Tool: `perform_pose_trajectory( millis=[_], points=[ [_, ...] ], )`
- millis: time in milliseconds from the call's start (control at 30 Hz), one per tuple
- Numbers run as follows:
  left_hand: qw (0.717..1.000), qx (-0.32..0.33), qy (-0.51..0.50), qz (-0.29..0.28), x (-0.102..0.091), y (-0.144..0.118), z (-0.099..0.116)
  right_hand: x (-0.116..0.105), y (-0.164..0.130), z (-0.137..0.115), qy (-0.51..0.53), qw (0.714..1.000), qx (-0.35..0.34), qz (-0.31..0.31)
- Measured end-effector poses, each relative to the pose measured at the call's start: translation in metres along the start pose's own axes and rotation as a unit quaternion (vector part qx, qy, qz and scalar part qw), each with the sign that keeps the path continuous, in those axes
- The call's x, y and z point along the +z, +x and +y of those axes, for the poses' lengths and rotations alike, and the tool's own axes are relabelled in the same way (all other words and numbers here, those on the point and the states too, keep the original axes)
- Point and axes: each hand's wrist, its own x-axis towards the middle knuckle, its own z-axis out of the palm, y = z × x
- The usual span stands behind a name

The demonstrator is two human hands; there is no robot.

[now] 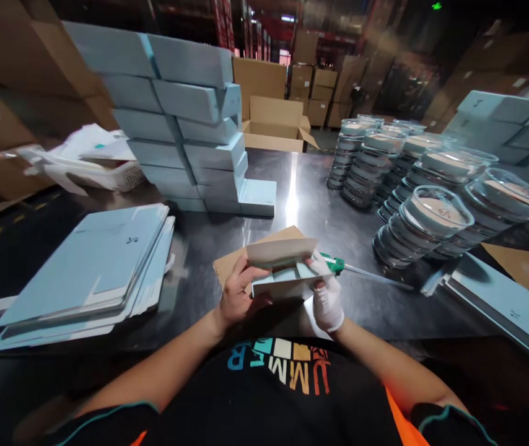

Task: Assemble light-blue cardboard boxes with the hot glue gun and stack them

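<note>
Head view | left hand (239, 296) and gloved right hand (327, 297) both clamped on half-folded pale-blue cardboard box (283, 272) | risk: uneven squeeze creases flap

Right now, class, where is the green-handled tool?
The tool lies on the table, just right of the right hand, before the tin stacks.

The person wears a black T-shirt (264, 396) with multicoloured block letters, teal-edged short sleeves and orange trim, the left hand (236, 294) bare, the right hand (327, 297) in a white glove.
</note>
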Motion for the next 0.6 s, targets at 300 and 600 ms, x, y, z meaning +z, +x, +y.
perform_pose_trajectory(
  millis=[300, 600],
  points=[
    [0.999, -0.022, 0.003, 0.025, 0.009, -0.025, -0.026, 0.001, 0.031, -0.003, -0.074, 0.995, 0.038, 0.047],
    [0.981, -0.137, 0.059, 0.126, -0.005, -0.011, -0.04, -0.096, 0.04, 0.035, -0.385, 0.889, 0.23, -0.095]
  ],
)
